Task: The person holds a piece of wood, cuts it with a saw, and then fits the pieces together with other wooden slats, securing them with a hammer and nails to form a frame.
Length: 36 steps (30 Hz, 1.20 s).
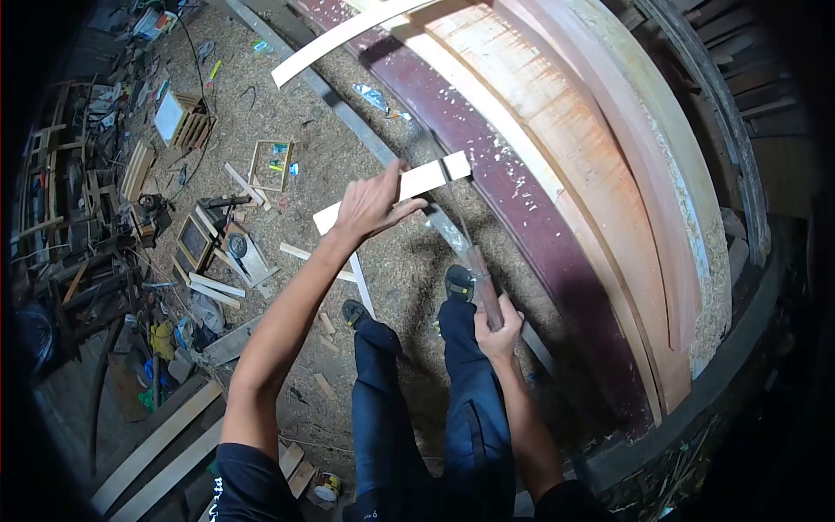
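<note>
My left hand (pixel 370 204) is wrapped over a short pale board (pixel 426 178), thumb pointing along it. The board lies across a long grey beam (pixel 361 130). In my right hand (pixel 499 327) is the brown handle of a handsaw (pixel 485 283). Its thin blade, seen almost edge-on, slants up from the handle and crosses the board near the right end. A dark line marks the board where the blade meets it; the depth of any cut cannot be made out.
To my right curves a large wooden structure with a maroon plank (pixel 522 226), sprinkled with shavings. A long pale strip (pixel 339 39) juts from its top. Wood scraps, a small frame (pixel 271 165) and a crate (pixel 187 122) lie leftward on the shaving-covered ground. A small tub (pixel 327 487) stands near my legs.
</note>
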Motion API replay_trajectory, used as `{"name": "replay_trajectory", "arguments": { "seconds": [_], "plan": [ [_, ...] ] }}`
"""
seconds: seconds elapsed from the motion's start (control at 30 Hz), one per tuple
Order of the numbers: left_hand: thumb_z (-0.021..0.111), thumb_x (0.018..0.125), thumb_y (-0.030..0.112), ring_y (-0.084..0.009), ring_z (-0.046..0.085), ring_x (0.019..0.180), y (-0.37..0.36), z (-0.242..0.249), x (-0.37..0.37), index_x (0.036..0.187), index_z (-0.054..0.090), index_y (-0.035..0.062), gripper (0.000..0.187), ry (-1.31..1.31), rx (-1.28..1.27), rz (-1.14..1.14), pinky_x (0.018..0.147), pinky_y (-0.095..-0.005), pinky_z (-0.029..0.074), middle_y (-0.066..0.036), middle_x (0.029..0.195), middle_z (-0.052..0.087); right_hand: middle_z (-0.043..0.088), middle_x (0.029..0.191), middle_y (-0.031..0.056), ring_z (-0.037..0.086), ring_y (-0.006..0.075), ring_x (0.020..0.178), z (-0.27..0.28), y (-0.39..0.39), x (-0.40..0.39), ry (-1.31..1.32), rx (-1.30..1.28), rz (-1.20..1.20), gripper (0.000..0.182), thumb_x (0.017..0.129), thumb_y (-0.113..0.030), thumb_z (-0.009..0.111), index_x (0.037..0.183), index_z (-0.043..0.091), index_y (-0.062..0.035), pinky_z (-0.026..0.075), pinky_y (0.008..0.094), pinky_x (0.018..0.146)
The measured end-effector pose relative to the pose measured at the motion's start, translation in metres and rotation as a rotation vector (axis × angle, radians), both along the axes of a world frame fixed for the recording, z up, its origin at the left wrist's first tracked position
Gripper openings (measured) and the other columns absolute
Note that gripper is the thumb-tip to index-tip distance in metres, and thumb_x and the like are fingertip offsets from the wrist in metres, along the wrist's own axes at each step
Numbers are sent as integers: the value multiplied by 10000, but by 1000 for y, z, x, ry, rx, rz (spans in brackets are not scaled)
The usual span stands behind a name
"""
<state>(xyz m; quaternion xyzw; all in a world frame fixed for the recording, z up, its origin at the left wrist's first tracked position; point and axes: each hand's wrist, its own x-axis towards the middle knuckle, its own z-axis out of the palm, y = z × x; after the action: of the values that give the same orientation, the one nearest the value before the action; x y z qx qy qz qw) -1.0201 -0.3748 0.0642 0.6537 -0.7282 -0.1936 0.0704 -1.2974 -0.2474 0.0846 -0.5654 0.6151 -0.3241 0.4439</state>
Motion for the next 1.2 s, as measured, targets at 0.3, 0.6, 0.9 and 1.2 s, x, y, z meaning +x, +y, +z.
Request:
{"name": "replay_trajectory", "arguments": {
  "seconds": [0.3, 0.6, 0.9, 1.2],
  "plan": [
    [604, 818, 565, -379, 631, 839, -115, 63, -72, 1187, 489, 113, 595, 153, -114, -114, 671, -438, 513, -144, 988, 629, 375, 464, 84, 408, 155, 389, 33, -69, -30, 30, -201, -253, 294, 789, -92, 638, 641, 389, -44, 334, 343, 409],
    [675, 779, 289, -256, 589, 879, -137, 57, -121, 1222, 574, 193, 465, 78, -510, -195, 764, -378, 467, -86, 1034, 565, 357, 487, 106, 375, 183, 393, 44, -103, -67, 110, -276, -342, 298, 796, -112, 644, 654, 396, -28, 309, 359, 406],
    [668, 735, 538, -299, 489, 1106, -107, 27, -143, 1368, 450, 187, 756, 42, -437, -198, 922, -420, 397, -121, 1185, 492, 426, 513, 116, 444, 223, 430, 32, -104, -68, 73, -351, -401, 250, 803, -145, 672, 728, 503, 23, 352, 374, 448],
    [677, 708, 587, -338, 383, 1274, -103, 28, -120, 1380, 322, 89, 909, 70, -541, -59, 1026, -452, 317, -151, 1354, 385, 542, 634, 147, 531, 215, 535, -17, -56, -69, 3, -259, -421, 371, 788, -143, 729, 975, 548, 122, 415, 378, 510]
  ]
}}
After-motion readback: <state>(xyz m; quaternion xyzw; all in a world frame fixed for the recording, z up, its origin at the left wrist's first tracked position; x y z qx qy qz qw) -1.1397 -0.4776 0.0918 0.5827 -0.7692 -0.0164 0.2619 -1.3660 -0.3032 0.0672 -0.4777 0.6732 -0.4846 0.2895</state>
